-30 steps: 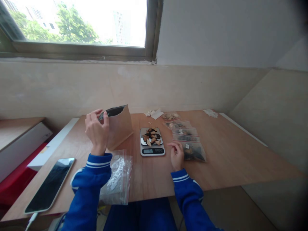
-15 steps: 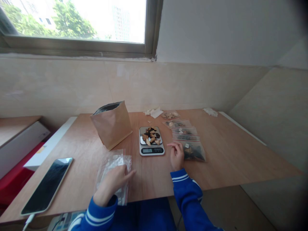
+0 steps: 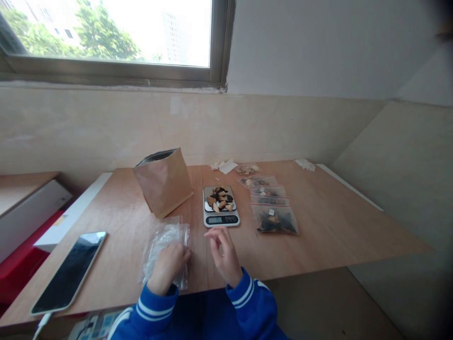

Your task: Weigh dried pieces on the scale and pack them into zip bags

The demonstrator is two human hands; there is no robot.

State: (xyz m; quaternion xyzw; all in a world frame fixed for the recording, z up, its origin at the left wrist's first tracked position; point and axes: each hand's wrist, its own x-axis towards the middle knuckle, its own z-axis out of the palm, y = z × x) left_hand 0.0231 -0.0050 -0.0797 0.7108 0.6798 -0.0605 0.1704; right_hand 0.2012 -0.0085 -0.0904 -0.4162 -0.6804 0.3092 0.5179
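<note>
1. Since the earlier frames, your right hand (image 3: 223, 252) has left the nearest filled bag and come inward to just before the scale; your left hand (image 3: 170, 264) has gone from the pouch's rim down to the clear bags.
2. The clear plastic bags (image 3: 159, 241) lie flat in a loose, overlapping stack near the front edge of the tabletop (image 3: 336, 231), with reddish strips along their edges. Your left hand rests over them, fingers curled at their right side; whether it pinches one, you cannot tell from here.
3. Expect them to be very light, limp and slippery, likely clinging together. The reddish edge should be the firmest place to take hold, rubbed between thumb and finger to part one layer.
4. Your right hand holds nothing: fingers loosely bent, a gap between thumb and forefinger.
5. Beyond your hands, the flat white scale (image 3: 221, 221) has a dark display strip and a shiny plate. Brown-and-black chunks (image 3: 222, 200) are heaped there, dry-looking, irregular, perhaps brittle.
6. Behind the clear bags, the brown paper pouch (image 3: 166, 184) stands upright, its mouth gaping on a dark lining; its paper looks fairly stiff.
7. Right of the scale, filled bags (image 3: 278, 223) overlap in a row, the nearest bulging with dark pieces.
8. At far left lies a glossy black phone (image 3: 71, 271), cable attached.
</note>
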